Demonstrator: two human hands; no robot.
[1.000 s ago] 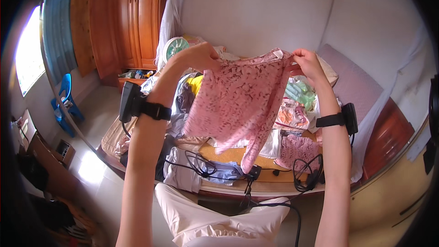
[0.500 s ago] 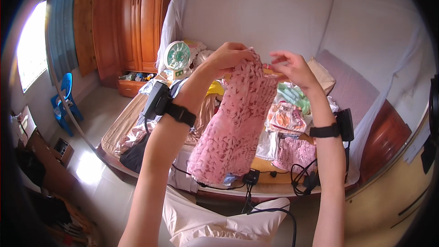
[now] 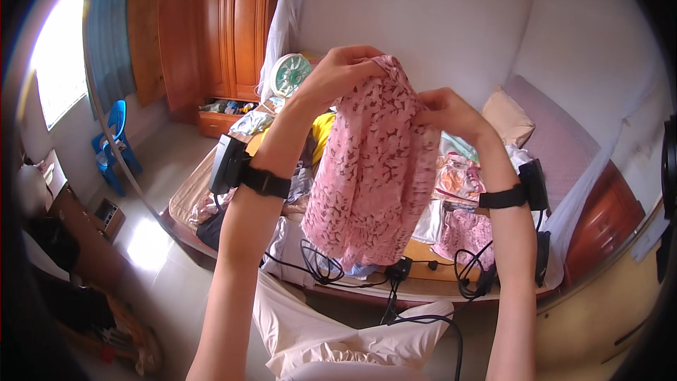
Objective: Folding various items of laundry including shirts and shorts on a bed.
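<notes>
A pink garment (image 3: pixel 370 169) with a small dark-red pattern hangs in loose folds in front of me, above the near edge of the bed. Its exact kind cannot be made out. At its top, my left hand (image 3: pixel 347 74) is closed on the cloth, fingers bent over the upper edge. My right hand (image 3: pixel 455 114) pinches the upper right side of the garment; its fingertips are partly hidden against the fabric. Just beyond my right forearm, a similar pink patterned cloth (image 3: pixel 464 231) lies on the bed beside folded orange-and-white clothes (image 3: pixel 457 176).
Black cables (image 3: pixel 321 268) run along the near bed edge, one hanging past my lap. A green-and-white fan (image 3: pixel 290 75) stands at the back of the bed. A yellow cloth (image 3: pixel 324 132) lies left of the garment. Far left is a blue chair (image 3: pixel 115 144); behind stands a wooden wardrobe (image 3: pixel 243 25).
My right hand has come in against the garment and now grips it. The garment's lower part has swung right and bunched into deeper folds. The view has shifted slightly.
</notes>
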